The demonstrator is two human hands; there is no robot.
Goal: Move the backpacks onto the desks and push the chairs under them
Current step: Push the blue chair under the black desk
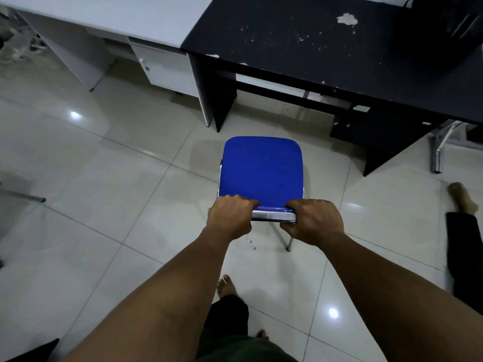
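Note:
A chair with a blue padded seat [261,171] and chrome frame stands on the tiled floor, a short way in front of the black desk [313,40]. My left hand [230,215] grips the left end of the chair's back rail and my right hand [313,220] grips its right end, both fists closed around it. The seat's front edge points toward the opening under the black desk. A dark object [457,22], possibly a backpack, lies on the desk's far right corner, partly cut off.
A white desk [117,19] with a drawer unit [167,66] adjoins the black one on the left. Another person's bare foot [460,197] and dark trouser leg are at the right. A chrome leg [439,150] stands right of the black desk. My own feet are below.

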